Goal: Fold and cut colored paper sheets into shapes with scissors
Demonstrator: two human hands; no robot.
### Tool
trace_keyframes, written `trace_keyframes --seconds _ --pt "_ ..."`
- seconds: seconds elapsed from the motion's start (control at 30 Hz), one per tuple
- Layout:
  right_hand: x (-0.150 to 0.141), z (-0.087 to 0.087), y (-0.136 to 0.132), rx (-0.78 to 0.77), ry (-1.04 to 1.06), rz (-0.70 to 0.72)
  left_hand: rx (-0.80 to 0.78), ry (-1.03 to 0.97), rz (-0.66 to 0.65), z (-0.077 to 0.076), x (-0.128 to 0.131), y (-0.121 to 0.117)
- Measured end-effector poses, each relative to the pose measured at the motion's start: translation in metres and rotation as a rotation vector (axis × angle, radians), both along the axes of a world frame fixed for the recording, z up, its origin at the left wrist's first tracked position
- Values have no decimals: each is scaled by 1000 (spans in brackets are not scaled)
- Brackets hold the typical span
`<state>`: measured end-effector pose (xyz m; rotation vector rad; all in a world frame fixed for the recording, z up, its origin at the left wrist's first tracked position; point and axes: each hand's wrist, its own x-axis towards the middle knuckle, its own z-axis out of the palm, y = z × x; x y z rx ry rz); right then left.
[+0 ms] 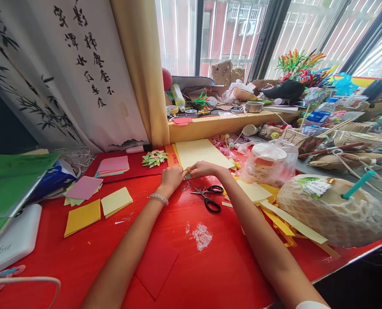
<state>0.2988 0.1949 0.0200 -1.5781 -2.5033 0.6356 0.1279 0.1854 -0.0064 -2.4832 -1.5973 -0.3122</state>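
My left hand [172, 177], with a beaded bracelet on the wrist, and my right hand [203, 168] meet at the far middle of the red table [90, 266]. Their fingers are closed together around something small and yellowish that I cannot make out. Just in front of them lie black-handled scissors [210, 198], blades apart. Behind the hands is a large pale yellow sheet [203, 153]. A folded green and pink paper wreath [154, 158] sits to the left. Nearer me lies a red paper square [157, 270].
Paper stacks in yellow [82, 218], cream [116, 201] and pink [114, 165] lie at left. A netted coconut [332, 210] with a straw, paper strips [294, 223] and a bagged tub [268, 161] stand at right. Craft clutter covers the windowsill [210, 123].
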Motion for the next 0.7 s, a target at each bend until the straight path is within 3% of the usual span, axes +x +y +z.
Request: trace_keyframes --seconds 0.3,0.47,0.57,0.7 --pt "-6 0 -5 131 -163 -47 -41 50 -24 7 7 -7" --pt "-4 -2 -6 256 -272 -207 -71 93 -83 12 2 -6" --pt "-3 10 -10 369 -301 -342 -77 114 -109 14 0 -7" --pt "1 40 -19 478 -313 -443 -85 146 -112 17 4 -11"
